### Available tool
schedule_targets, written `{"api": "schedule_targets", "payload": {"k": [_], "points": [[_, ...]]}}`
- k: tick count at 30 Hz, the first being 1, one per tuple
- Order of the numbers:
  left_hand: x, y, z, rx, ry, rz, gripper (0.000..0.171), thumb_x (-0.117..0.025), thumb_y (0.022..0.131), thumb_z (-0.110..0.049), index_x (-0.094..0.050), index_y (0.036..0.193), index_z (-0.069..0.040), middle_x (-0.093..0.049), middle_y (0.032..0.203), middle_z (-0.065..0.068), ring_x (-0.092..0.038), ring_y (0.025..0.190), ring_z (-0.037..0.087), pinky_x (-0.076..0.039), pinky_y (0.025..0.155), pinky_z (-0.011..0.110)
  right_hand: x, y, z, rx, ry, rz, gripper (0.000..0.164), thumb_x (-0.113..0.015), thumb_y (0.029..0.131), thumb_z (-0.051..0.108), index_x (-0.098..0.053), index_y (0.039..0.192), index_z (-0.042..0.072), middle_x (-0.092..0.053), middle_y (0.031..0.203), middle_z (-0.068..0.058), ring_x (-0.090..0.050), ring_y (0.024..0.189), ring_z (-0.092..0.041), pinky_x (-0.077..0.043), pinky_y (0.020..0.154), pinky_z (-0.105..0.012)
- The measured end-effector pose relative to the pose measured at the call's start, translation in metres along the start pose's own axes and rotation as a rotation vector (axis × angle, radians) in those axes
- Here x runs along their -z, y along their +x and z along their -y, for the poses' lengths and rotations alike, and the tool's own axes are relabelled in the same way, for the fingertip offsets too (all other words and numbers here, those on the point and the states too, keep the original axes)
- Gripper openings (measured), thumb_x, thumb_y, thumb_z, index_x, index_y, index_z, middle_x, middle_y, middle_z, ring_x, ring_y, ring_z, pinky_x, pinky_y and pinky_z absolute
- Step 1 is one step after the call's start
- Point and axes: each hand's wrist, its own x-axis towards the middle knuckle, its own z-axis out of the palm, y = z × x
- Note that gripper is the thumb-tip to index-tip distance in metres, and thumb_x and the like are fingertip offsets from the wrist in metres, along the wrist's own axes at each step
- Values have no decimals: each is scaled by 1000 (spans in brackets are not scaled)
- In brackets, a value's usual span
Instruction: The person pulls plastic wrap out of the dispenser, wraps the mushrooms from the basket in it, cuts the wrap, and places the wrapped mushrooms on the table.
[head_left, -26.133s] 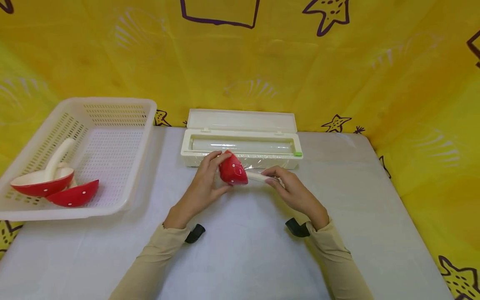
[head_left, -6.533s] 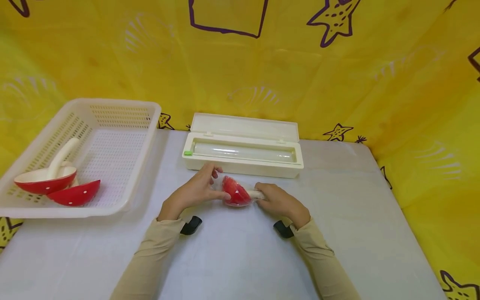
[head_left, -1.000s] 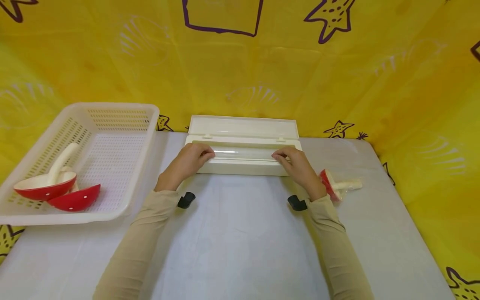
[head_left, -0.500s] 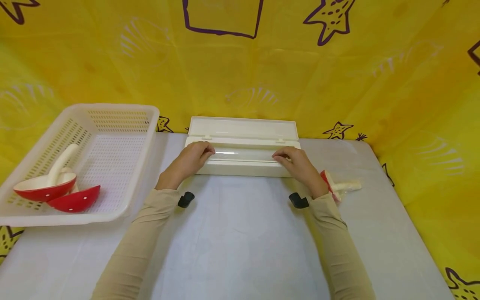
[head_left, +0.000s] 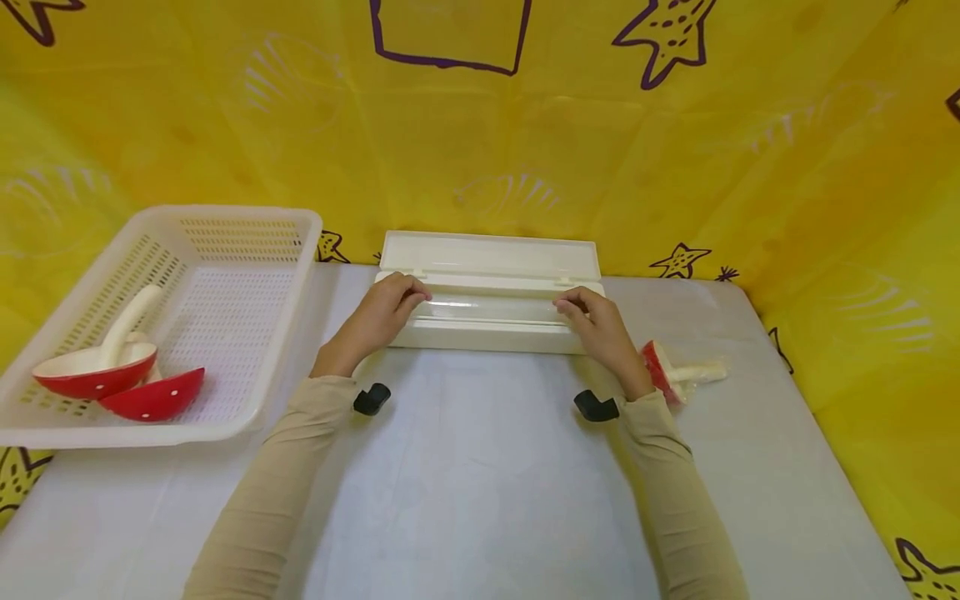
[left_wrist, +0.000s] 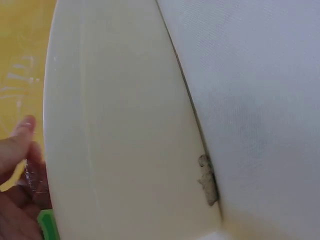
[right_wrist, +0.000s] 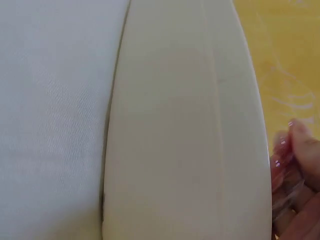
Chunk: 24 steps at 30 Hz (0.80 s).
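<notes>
A cream cling film dispenser (head_left: 491,338) with its lid raised stands at the back of the table. Inside lies a shiny roll of cling film (head_left: 491,308). My left hand (head_left: 378,315) pinches the film near the box's left end. At the other end my right hand (head_left: 597,325) pinches it too; crumpled clear film shows between those fingers in the right wrist view. A green slider cutter (left_wrist: 47,223) sits by the left hand in the left wrist view. Beside my right wrist lies a red ladle (head_left: 656,371) with a white handle, wrapped in film.
At the left stands a white perforated basket (head_left: 288,333) holding two red-and-white ladles, one (head_left: 97,379) leaning against the other (head_left: 161,398). A yellow patterned cloth (head_left: 480,125) hangs behind the white-covered table (head_left: 487,467).
Earlier both hands held the red ladle before the dispenser; it now lies wrapped at the right. The hands have gone to the film, and just now they rise slightly.
</notes>
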Motion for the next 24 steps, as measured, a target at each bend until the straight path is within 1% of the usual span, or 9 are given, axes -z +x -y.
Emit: {"api": "schedule_targets", "payload": {"k": [4,6,8,11,13,15,16,19,24], "points": [[-1,-1,1,1,-62,-39,17,-52,102,-7,-64,109,3,-60,105,18,-52,90,27,-45,80,37,2,0,1,-33,84,-23,24,-57,100,13,-64,112,-7,-67,107,-24,-55,89,-10,-43,79,-13],[-1,-2,0,-23,-54,-43,16,-52,102,-7,-62,109,3,-60,104,18,-52,89,27,-45,79,36,2,0,1,-44,100,-14,24,-58,100,13,-64,114,-6,-67,109,-23,-55,91,-8,-43,82,-13],[0,-2,0,-53,-38,-35,13,-54,101,-4,-61,109,4,-61,102,18,-54,87,28,-46,79,37,2,-1,0,-41,103,-10,24,-62,98,13,-65,115,-4,-68,110,-21,-56,94,-11,-44,88,-19],[1,-2,-1,-86,-22,-17,12,-56,96,4,-59,108,5,-61,100,19,-56,86,29,-48,79,39,0,-2,-3,23,89,-51,22,-68,93,8,-68,112,-2,-69,107,-20,-59,93,-21,-44,88,-18],[1,-2,0,-97,-5,-18,16,-58,92,9,-59,108,6,-62,97,20,-57,86,30,-49,79,40,-2,-2,-5,79,65,-94,21,-70,90,3,-69,111,-2,-68,104,-21,-60,91,-27,-44,86,-14],[1,-2,0,-94,25,-32,17,-59,91,9,-61,107,6,-62,95,20,-58,86,31,-49,79,41,-4,-2,-7,129,21,-138,21,-70,89,-1,-69,110,-3,-68,101,-21,-61,89,-29,-43,81,-7],[2,-2,0,-87,43,-44,16,-60,91,8,-63,107,5,-62,93,20,-58,86,31,-48,80,41,-5,-2,-7,144,-4,-155,21,-69,89,-2,-70,110,-4,-67,99,-21,-62,88,-30,-43,80,-6],[2,-3,0,-64,102,-74,12,-63,94,-1,-68,103,4,-62,90,19,-57,86,33,-47,80,43,-4,-2,-6,154,-91,-178,21,-70,89,1,-71,109,-4,-67,96,-19,-63,87,-29,-48,81,-14],[5,-4,0,-28,134,-90,14,-64,96,-10,-71,100,2,-67,95,19,-59,91,34,-47,84,45,0,-4,-2,164,-198,-191,16,-72,89,8,-72,100,-4,-68,93,-19,-64,88,-32,-54,82,-41]]}}
